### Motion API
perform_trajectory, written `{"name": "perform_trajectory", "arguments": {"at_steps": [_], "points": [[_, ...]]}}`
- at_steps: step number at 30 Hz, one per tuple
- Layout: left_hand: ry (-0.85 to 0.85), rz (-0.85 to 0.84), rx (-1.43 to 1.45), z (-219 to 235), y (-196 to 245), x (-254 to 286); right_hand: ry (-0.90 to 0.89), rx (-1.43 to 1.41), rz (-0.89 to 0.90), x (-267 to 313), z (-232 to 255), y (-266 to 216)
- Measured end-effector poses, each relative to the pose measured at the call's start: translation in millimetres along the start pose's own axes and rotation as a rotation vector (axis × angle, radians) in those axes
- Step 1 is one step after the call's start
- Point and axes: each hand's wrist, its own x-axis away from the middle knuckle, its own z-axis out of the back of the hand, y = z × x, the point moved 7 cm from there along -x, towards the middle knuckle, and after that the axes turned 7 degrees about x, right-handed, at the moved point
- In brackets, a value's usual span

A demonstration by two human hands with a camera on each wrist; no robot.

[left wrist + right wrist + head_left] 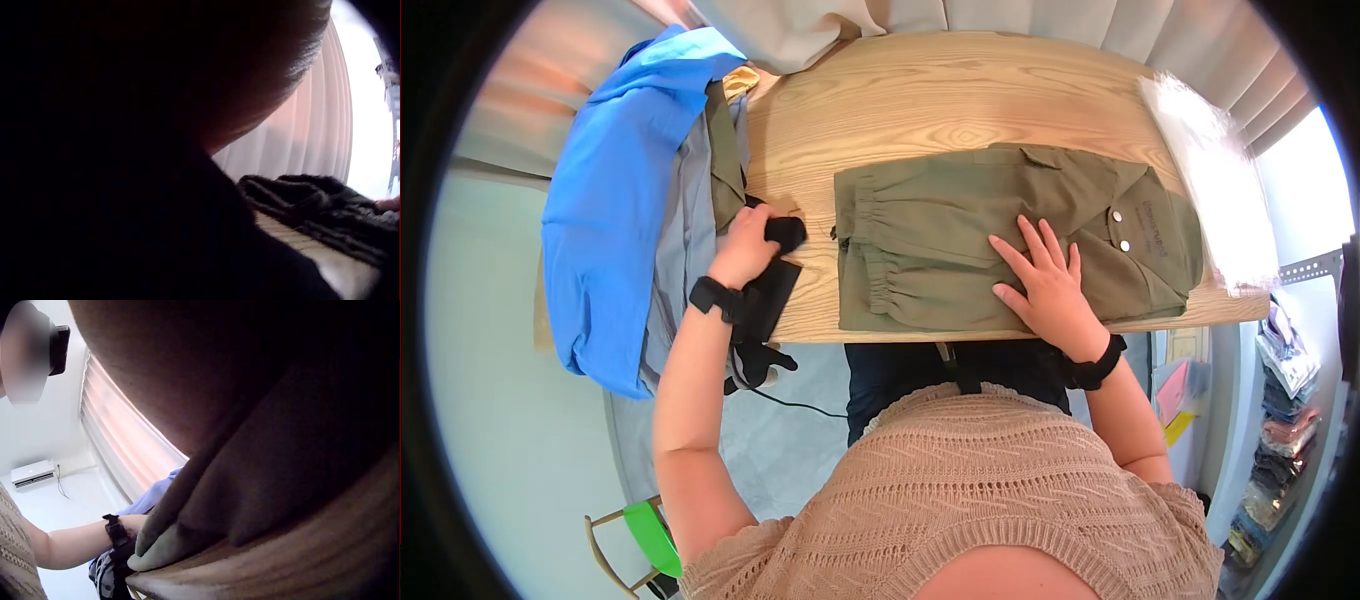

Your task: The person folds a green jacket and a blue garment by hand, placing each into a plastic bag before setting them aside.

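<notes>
Folded olive-green trousers (960, 240) lie across the table, their gathered elastic cuffs (878, 245) toward the left and two pale snap buttons toward the right. My right hand (1050, 285) rests on them with fingers spread. At the table's left side my left hand (745, 250) has its fingers and thumb around a black item (786, 233), whose kind is hidden by the hand. Beside that hand is a pile of clothes with a blue garment (620, 210) on top and grey and olive cloth showing under it. In the left wrist view, the trousers (312, 200) appear dark.
Clear plastic bags (1210, 180) lie at the table's right end. A dark flat piece (770, 300) and a thin cable (800, 405) hang by the left front edge. Curtains (1040, 15) border the back. Shelves with bagged clothes (1285, 440) stand at right, a green chair (650, 538) at lower left.
</notes>
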Motion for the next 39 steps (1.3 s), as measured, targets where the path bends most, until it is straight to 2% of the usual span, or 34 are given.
{"name": "perform_trajectory", "arguments": {"at_steps": [3, 4, 5, 6, 8, 10, 12, 13, 14, 16, 17, 20, 21, 23, 26, 28, 30, 33, 34, 36, 38, 39], "points": [[0.024, 0.124, -0.041, 1.5, -12.5, -16.0, -0.026, 0.005, 0.011, 1.6, -2.1, 1.2], [0.018, 0.175, -0.054, 3.4, -0.8, -16.6, -0.024, 0.003, 0.012, 1.8, -2.1, 0.4], [0.008, 0.072, -0.022, 3.6, 22.2, -13.0, -0.018, 0.002, 0.011, 0.8, -1.1, 0.6], [0.098, -0.097, -0.073, 4.3, 39.5, -12.0, -0.013, 0.005, 0.010, 0.1, -0.3, 1.2], [0.221, -0.215, 0.038, 16.3, 83.4, -5.7, -0.004, -0.002, 0.015, 1.0, -0.1, 1.0], [0.231, -0.202, 0.139, 13.6, 104.0, 0.0, 0.004, -0.009, 0.010, 1.6, 0.5, 1.0], [-0.268, 0.306, 0.686, -19.6, 104.3, 8.6, 0.011, -0.015, 0.006, 2.3, 1.3, 1.3], [-0.314, 0.361, 0.556, -32.4, 92.5, 5.9, 0.015, -0.021, 0.009, 2.6, 1.5, 1.2], [-0.316, 0.362, 0.553, -41.7, 88.2, 4.0, 0.019, -0.026, 0.013, 2.4, 2.0, 1.3], [-0.202, 0.269, 0.624, -45.3, 88.9, -0.5, 0.023, -0.033, 0.010, 2.9, 2.9, 1.3], [-0.204, 0.269, 0.618, -47.5, 86.1, -1.6, 0.028, -0.036, 0.008, 3.0, 3.0, 1.4], [-0.358, 0.452, 1.065, -61.1, 85.7, -0.8, 0.048, -0.050, 0.018, 4.5, 2.2, 3.4], [-0.364, 0.446, 1.059, -58.0, 94.9, 2.4, 0.052, -0.051, 0.008, 5.1, 1.7, 4.7], [-0.343, 0.314, 1.289, -44.9, 126.9, 13.0, 0.065, -0.053, 0.023, 6.0, 1.1, 4.4], [-0.358, 0.242, 1.191, -43.1, 127.6, 17.3, 0.085, -0.059, 0.028, 7.2, 1.0, 5.1], [-0.338, 0.299, 1.154, -44.0, 130.3, 24.4, 0.080, -0.064, 0.034, 8.3, 1.5, 6.1], [-0.217, 0.271, 1.272, -42.9, 125.7, 24.2, 0.077, -0.069, 0.045, 9.7, 3.2, 5.3], [-0.176, 0.180, 1.416, -33.9, 134.3, 30.4, 0.078, -0.084, 0.076, 15.7, 8.5, 2.3], [-0.185, 0.172, 1.411, -30.6, 142.0, 35.1, 0.095, -0.061, 0.066, 18.4, 11.6, -1.3], [-0.061, 0.197, 1.452, -17.6, 154.8, 49.0, 0.118, -0.041, 0.043, 16.6, 18.4, -7.8], [-0.079, 0.192, 1.487, -11.9, 168.2, 55.4, 0.256, -0.094, 0.005, 11.6, 32.6, -16.1], [-0.068, 0.165, 1.513, -6.4, 177.6, 57.7, 0.247, -0.120, 0.011, 10.3, 29.7, -20.9]]}}
